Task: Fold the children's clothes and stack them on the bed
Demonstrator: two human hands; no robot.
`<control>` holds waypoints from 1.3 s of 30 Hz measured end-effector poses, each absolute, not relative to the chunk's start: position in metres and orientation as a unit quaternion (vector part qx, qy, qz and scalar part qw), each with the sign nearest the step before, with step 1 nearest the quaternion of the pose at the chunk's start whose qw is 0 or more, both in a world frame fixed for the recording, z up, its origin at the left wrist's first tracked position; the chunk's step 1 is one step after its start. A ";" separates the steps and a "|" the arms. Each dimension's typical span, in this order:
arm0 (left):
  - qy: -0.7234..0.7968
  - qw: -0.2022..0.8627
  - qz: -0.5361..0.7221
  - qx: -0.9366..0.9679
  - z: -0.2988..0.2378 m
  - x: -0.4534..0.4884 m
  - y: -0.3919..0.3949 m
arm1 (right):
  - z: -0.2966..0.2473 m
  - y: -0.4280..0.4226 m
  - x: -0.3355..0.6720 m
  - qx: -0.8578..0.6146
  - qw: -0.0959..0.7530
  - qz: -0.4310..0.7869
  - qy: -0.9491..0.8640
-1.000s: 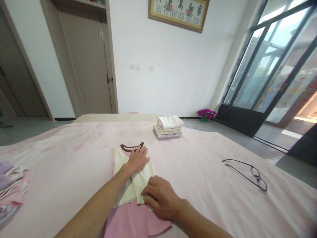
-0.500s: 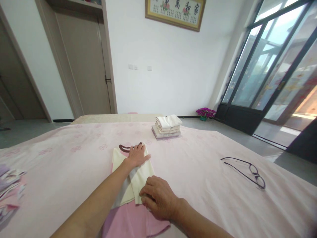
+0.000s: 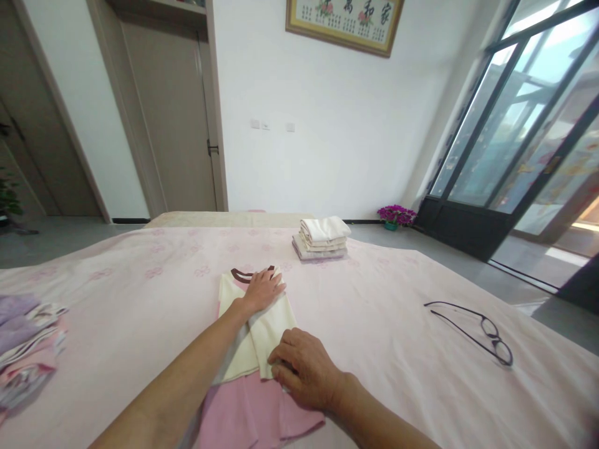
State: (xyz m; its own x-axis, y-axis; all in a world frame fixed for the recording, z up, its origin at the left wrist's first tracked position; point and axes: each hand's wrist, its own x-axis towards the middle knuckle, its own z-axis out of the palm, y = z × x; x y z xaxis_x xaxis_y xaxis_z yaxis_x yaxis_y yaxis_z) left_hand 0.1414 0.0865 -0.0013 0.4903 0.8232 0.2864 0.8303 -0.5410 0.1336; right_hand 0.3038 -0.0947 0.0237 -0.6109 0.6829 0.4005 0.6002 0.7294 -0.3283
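Note:
A pink shirt with cream sleeves and a brown collar (image 3: 262, 324) lies partly folded on the pink bedsheet (image 3: 140, 299). My left hand (image 3: 262, 290) rests flat on its upper part near the collar, fingers stretched out. My right hand (image 3: 302, 368) presses on the lower end of the folded cream sleeve, fingers curled down against the cloth.
A stack of folded pale clothes (image 3: 322, 237) sits farther back on the bed. Black glasses (image 3: 477, 329) lie to the right. A pile of mixed clothes (image 3: 25, 349) is at the left edge. Beyond are a door, a flower pot (image 3: 395, 216) and glass doors.
Both hands stay on the shirt in nearly the same places; only the camera view has shifted a little.

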 end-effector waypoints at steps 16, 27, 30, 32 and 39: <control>-0.660 0.001 -0.114 -0.742 -0.012 0.050 0.061 | 0.025 -0.096 0.303 -0.351 0.268 0.070 -0.894; -0.524 0.062 -0.162 -0.834 -0.003 0.059 0.002 | 0.023 -0.098 0.310 -0.426 0.374 0.048 -0.823; -0.393 0.004 -0.123 -0.911 0.003 0.059 -0.038 | 0.022 -0.096 0.310 -0.423 0.334 0.044 -0.841; -0.326 -0.026 -0.101 -0.939 0.010 0.056 -0.065 | 0.021 -0.095 0.309 -0.412 0.310 0.051 -0.855; -0.256 -0.105 -0.147 -0.950 0.030 0.018 -0.118 | 0.019 -0.084 0.335 -0.461 0.330 0.168 -0.807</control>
State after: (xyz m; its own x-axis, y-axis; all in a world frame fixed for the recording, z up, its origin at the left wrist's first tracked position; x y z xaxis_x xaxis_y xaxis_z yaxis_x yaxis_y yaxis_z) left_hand 0.0183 -0.1184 0.0304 0.8257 0.5174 0.2247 0.4555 -0.8466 0.2753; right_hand 0.3355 -0.0836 0.0186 -0.3579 0.8544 0.3768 0.6327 0.5187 -0.5751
